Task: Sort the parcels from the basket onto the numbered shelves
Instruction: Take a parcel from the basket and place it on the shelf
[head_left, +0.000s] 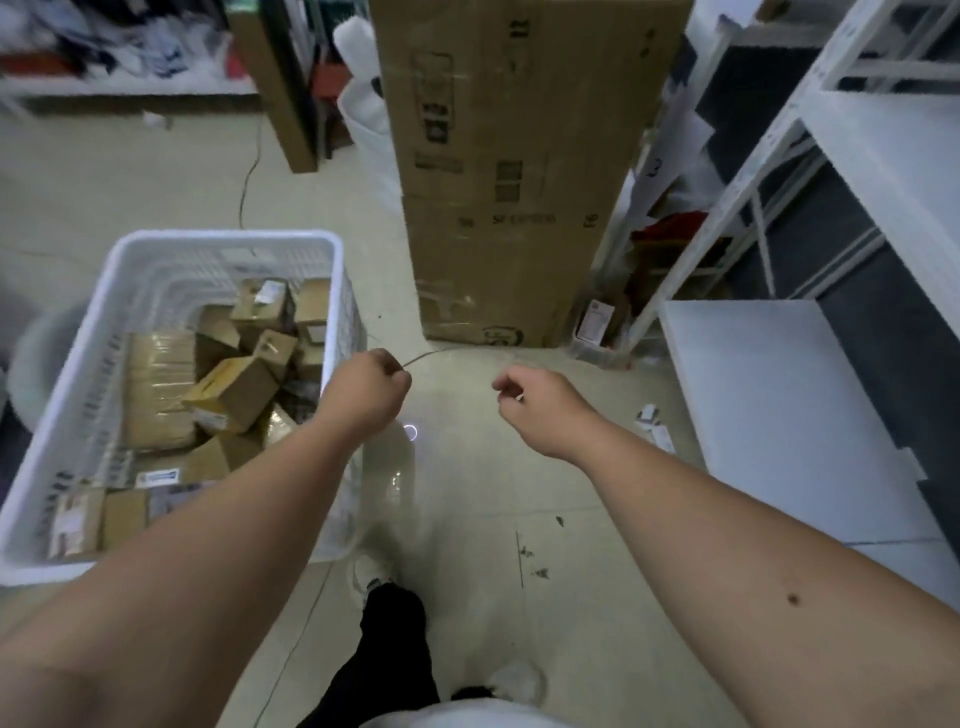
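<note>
Head view, looking down at the floor between a basket and shelving. Your left hand (371, 384) is curled into a loose fist just beside the right rim of the white basket (332, 291); a thin wire-like line (423, 356) leaves the fist and arcs rightward over the floor, though blur keeps you from telling whether the fingers actually pinch it. Your right hand (535, 405) hangs apart from the left, fingers curled inward with fingertip and thumb drawn together — whether they pinch something small cannot be told. Neither hand touches a parcel.

The parcels (228, 395) — brown cardboard boxes of several sizes, some labelled, some tilted on edge — lie heaped inside the basket, which stands on the floor at your left. A yellow-topped box (236, 382) sits tilted near the middle of the heap.

The white shelves (779, 395) stand at your right, their lowest board bare where visible; shelf numbers cannot be read. A tall cardboard carton (498, 171) stands upright ahead, between basket and shelves. Your shoes (371, 571) and dark trouser leg (395, 654) show at the bottom of the view.
</note>
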